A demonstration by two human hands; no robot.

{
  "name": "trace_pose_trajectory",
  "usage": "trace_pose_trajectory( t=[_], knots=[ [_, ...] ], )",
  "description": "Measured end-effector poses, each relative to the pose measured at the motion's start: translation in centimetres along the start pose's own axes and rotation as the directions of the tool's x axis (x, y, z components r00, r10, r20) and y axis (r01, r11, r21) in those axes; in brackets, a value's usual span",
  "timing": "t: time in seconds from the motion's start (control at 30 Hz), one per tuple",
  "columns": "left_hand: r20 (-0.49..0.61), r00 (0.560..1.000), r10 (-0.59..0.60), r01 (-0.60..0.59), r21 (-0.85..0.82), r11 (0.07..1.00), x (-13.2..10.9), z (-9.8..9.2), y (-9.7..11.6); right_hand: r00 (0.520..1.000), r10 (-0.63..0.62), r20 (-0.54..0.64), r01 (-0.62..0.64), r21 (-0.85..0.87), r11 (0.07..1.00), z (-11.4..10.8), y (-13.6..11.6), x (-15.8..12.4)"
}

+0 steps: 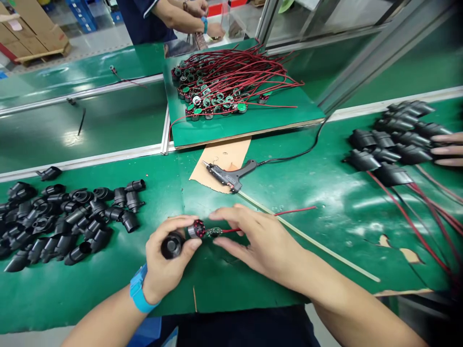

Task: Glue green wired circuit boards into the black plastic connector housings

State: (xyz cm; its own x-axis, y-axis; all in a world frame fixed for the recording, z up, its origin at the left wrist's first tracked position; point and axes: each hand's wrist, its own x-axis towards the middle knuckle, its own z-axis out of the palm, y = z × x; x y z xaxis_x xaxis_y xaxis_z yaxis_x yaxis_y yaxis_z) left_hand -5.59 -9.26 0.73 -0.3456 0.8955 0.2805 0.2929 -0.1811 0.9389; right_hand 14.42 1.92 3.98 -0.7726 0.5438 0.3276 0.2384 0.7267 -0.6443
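Over the near side of a glossy green bench (325, 207), a person's left hand (162, 270) holds a short silvery metal cylinder (196, 229) between thumb and forefinger. It's a squat little piece tipped on its side, with a smooth grey wall and a dark end marked with red, facing the right hand (262, 243). Cradled in the left hand's curl, just beside the cylinder, is a round black plastic cup (172, 245), its mouth up and a smaller circle showing inside.

Next to the cylinder's red-marked end sits a small green circuit board (214, 232), speckled with pale and dark bits; whether the two touch I can't make out. From the board a thin red wire (230, 230) runs back to the right hand. That thumb and forefinger stand apart, on either side of the board; I can't tell whether the other fingers grip the wire. Beyond, a black glue gun (231, 179) rests partly on tan cardboard (202, 168).
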Motion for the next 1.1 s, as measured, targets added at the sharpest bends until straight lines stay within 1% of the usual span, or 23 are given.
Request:
trace_pose_trajectory(
  t=[0.03,0.07,0.13,0.2,0.27,0.33,0.43,0.5,0.53,0.6,0.73,0.8,0.83,0.87,0.9,0.97,1.03,1.07,1.1],
  knots=[
    [0.009,0.996,-0.092,0.093,-0.045,0.995,0.1,0.0,-0.1,0.998,-0.049,-0.046,0.047,-0.053,0.997,0.2,0.1,0.0],
    [0.027,0.985,-0.173,0.175,-0.093,0.980,0.1,0.0,-0.2,0.994,-0.090,-0.068,0.085,-0.077,0.993,0.3,0.1,0.0],
    [0.080,0.958,-0.277,0.287,-0.201,0.936,0.0,0.0,-0.6,0.988,-0.132,-0.078,0.130,-0.025,0.991,0.3,0.1,0.3],
    [0.151,0.931,-0.332,0.363,-0.302,0.881,-0.2,0.0,-0.8,0.992,-0.091,-0.092,0.100,0.100,0.990,0.1,0.0,0.7],
    [0.238,0.891,-0.386,0.451,-0.363,0.816,-0.2,0.0,-0.8,0.994,0.001,-0.106,0.023,0.219,0.975,-0.1,-0.3,1.0],
    [0.329,0.841,-0.429,0.536,-0.403,0.742,-0.2,0.1,-0.5,0.993,0.090,-0.081,-0.060,0.322,0.945,-0.3,-0.6,1.3],
    [0.441,0.773,-0.456,0.632,-0.471,0.616,0.2,0.5,0.0,0.981,0.191,0.035,-0.183,0.498,0.847,-0.4,-0.7,1.5],
    [0.488,0.734,-0.472,0.678,-0.496,0.542,0.5,0.7,0.3,0.971,0.214,0.108,-0.237,0.566,0.789,-0.5,-0.6,1.6],
    [0.506,0.713,-0.486,0.701,-0.495,0.513,0.6,0.8,0.4,0.969,0.213,0.123,-0.245,0.577,0.779,-0.5,-0.5,1.6],
    [0.535,0.661,-0.527,0.751,-0.469,0.465,0.8,0.9,0.5,0.971,0.199,0.130,-0.238,0.570,0.786,-0.5,-0.1,1.5],
    [0.607,0.539,-0.584,0.842,-0.401,0.360,1.1,1.1,0.4,0.975,0.180,0.129,-0.221,0.528,0.820,0.0,0.5,1.2],
    [0.629,0.503,-0.593,0.864,-0.391,0.318,1.1,1.1,0.5,0.980,0.154,0.128,-0.199,0.520,0.831,0.3,0.6,1.1],
    [0.633,0.502,-0.590,0.864,-0.394,0.312,1.1,1.1,0.5,0.982,0.146,0.120,-0.188,0.522,0.832,0.4,0.5,1.0],
    [0.630,0.517,-0.579,0.855,-0.403,0.326,1.1,1.1,0.4,0.983,0.151,0.103,-0.183,0.523,0.833,0.5,0.4,1.0],
    [0.622,0.548,-0.560,0.837,-0.414,0.359,1.0,1.0,0.4,0.983,0.169,0.076,-0.183,0.523,0.833,0.5,0.3,1.1],
    [0.580,0.643,-0.500,0.763,-0.434,0.479,0.7,0.8,0.2,0.973,0.230,0.029,-0.211,0.518,0.829,0.5,-0.1,1.2],
    [0.509,0.734,-0.449,0.669,-0.430,0.606,0.5,0.6,-0.2,0.961,0.278,0.007,-0.241,0.522,0.818,0.5,-0.3,1.3],
    [0.473,0.768,-0.433,0.629,-0.423,0.653,0.5,0.6,-0.3,0.959,0.284,0.006,-0.245,0.526,0.815,0.5,-0.3,1.3],
    [0.439,0.792,-0.424,0.598,-0.417,0.685,0.4,0.6,-0.5,0.960,0.281,0.005,-0.241,0.528,0.814,0.5,-0.4,1.3]
  ],
)
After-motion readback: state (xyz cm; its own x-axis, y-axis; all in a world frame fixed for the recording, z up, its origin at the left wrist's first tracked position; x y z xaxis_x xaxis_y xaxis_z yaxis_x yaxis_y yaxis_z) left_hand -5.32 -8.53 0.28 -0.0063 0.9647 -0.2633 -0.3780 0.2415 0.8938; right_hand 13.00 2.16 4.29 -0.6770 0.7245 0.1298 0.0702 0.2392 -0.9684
